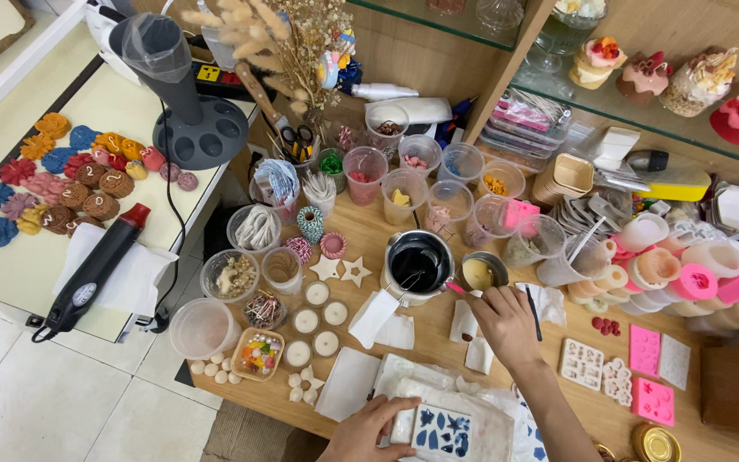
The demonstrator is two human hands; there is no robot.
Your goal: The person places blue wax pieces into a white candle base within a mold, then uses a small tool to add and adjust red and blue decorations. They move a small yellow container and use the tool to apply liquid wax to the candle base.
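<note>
Wooden worktable (438, 338): we noted our right hand (506, 323) pinching a pink-handled tool (456, 287) beside the dark-filled melting pot (418, 263); our left hand (368, 435) gripped a white mould (442, 430) of blue pieces.

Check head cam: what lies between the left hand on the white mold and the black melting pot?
In the head view, folded white paper napkins lie on the wooden table between the left hand, resting on the white mold, and the black melting pot.

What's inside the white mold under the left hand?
The white mold has small shaped cavities filled with dark blue material: leaf and star-like forms. The left hand covers its left edge, so any cavities there are hidden. The right hand is away near the small pot.
</note>
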